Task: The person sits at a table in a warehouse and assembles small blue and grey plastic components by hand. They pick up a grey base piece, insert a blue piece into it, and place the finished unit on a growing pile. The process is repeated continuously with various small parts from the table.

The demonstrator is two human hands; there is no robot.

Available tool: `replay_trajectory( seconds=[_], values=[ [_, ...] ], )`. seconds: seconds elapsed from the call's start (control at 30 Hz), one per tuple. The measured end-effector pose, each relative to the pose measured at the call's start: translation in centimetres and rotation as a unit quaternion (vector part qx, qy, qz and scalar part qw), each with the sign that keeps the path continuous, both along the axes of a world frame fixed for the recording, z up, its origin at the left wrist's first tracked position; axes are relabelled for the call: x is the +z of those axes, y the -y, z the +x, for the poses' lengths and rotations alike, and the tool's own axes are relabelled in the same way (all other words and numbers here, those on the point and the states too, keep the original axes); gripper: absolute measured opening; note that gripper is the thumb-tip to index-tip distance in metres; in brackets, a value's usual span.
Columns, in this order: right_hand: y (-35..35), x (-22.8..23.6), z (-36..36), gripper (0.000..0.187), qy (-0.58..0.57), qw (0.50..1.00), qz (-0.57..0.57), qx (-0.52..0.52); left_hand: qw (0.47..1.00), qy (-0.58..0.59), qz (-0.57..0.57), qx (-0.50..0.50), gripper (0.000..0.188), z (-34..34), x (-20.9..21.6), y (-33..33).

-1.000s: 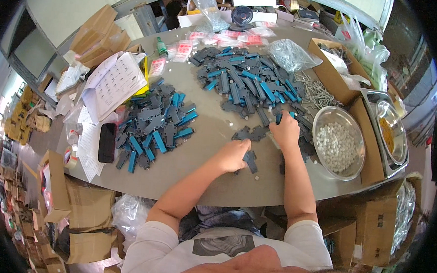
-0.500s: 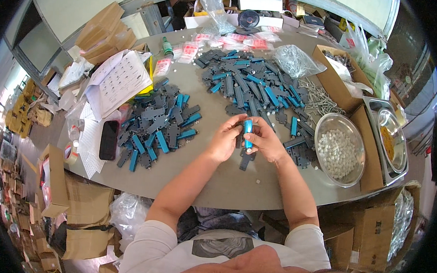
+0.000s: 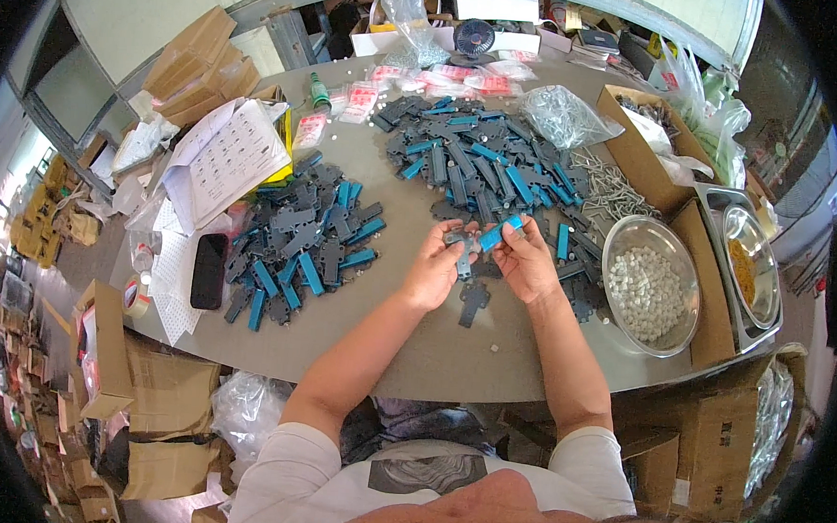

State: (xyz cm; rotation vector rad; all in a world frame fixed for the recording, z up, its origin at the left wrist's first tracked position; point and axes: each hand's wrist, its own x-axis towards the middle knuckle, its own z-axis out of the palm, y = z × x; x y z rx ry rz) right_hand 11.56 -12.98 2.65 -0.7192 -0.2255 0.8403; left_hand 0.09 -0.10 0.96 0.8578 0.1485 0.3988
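My left hand [image 3: 425, 272] is closed on a dark grey flat piece with side tabs [image 3: 463, 262]. Close beside it, my right hand [image 3: 530, 265] pinches a bright blue oblong piece [image 3: 501, 232], tilted up to the right. The two pieces come near each other at their ends; whether they touch I cannot tell. Below them on the table lies a loose grey tabbed plate [image 3: 474, 303]. A large heap of grey and blue oblong parts [image 3: 462, 160] spreads beyond my hands, and a second heap [image 3: 297, 231] lies to the left.
On the right stands a steel bowl of small white pieces [image 3: 646, 288], with loose screws [image 3: 616, 189] behind it. A cardboard box [image 3: 642, 150] and a steel tray [image 3: 735, 269] line that side. A phone [image 3: 209, 270] and papers [image 3: 225, 161] lie left. A small fan [image 3: 474, 39] stands at the back.
My hands have moved slightly apart. The blue piece, upright between both hands before, is now tilted in the right hand, and the grey piece shows more plainly in the left.
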Motion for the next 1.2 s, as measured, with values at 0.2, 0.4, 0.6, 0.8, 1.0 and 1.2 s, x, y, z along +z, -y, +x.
replay_trajectory(
  seconds=[0.2,0.4,0.6,0.8,1.0,1.2],
  values=[
    [-0.6,-0.3,-1.1,0.025,0.130,0.987,-0.088,-0.022,0.979,-0.064,0.189,0.049,0.030,0.1,-0.3,0.8],
    [-0.8,-1.0,-1.9,0.017,0.478,0.814,-0.327,-0.025,0.969,0.066,0.217,0.093,0.036,0.4,-0.3,0.3],
    [-0.6,-0.1,-2.2,0.018,0.411,0.883,-0.219,0.058,0.971,0.044,0.216,0.093,0.048,0.3,0.1,0.0],
    [-0.7,-0.5,-2.1,0.018,0.382,0.896,-0.209,0.082,0.992,0.079,0.089,0.044,0.043,-0.1,0.6,0.3],
    [-1.1,0.0,-3.0,0.022,0.364,0.904,-0.222,0.027,0.987,0.092,0.104,0.083,0.029,0.0,0.3,0.7],
    [-0.9,0.8,-3.4,0.028,0.597,0.759,-0.259,0.029,0.992,0.113,0.008,0.061,0.028,-0.5,1.5,0.1]
  ],
)
